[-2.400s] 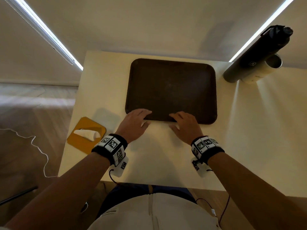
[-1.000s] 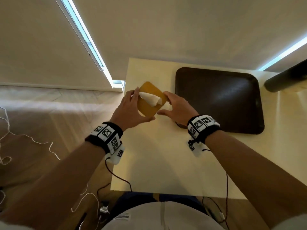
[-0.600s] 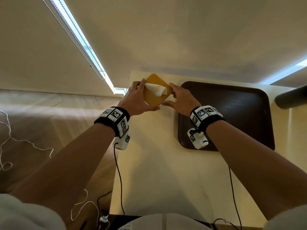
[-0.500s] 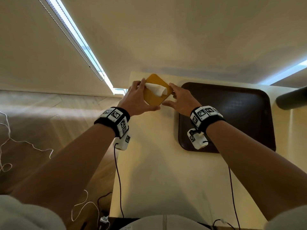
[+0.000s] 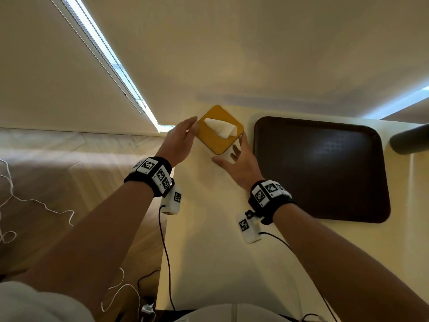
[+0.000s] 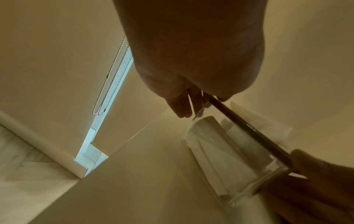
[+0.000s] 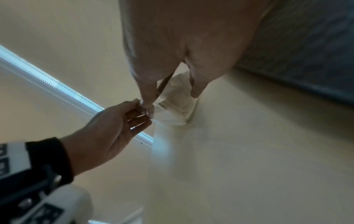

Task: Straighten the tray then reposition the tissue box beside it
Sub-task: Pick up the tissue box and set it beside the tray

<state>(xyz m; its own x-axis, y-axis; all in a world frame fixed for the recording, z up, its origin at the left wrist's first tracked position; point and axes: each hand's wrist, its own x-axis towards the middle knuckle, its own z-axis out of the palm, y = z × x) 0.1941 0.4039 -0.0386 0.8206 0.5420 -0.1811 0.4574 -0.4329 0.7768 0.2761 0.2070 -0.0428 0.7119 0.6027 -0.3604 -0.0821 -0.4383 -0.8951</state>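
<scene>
While the tissue box (image 5: 219, 130) sits turned cornerwise on the bench (image 5: 209, 228) just left of the tray (image 5: 320, 168), left hand (image 5: 180, 140) and right hand (image 5: 241, 165) flank it, fingers spread; squaring it seems next.

Bare worktop (image 5: 209, 240) open in front, between both forearms. Narrow strip of worktop free between tissue box (image 5: 219, 131) and tray (image 5: 322, 168). Blocked at far right by a dark cylinder (image 5: 411, 141); left flank of box at worktop edge, beside left hand (image 5: 180, 142).
</scene>
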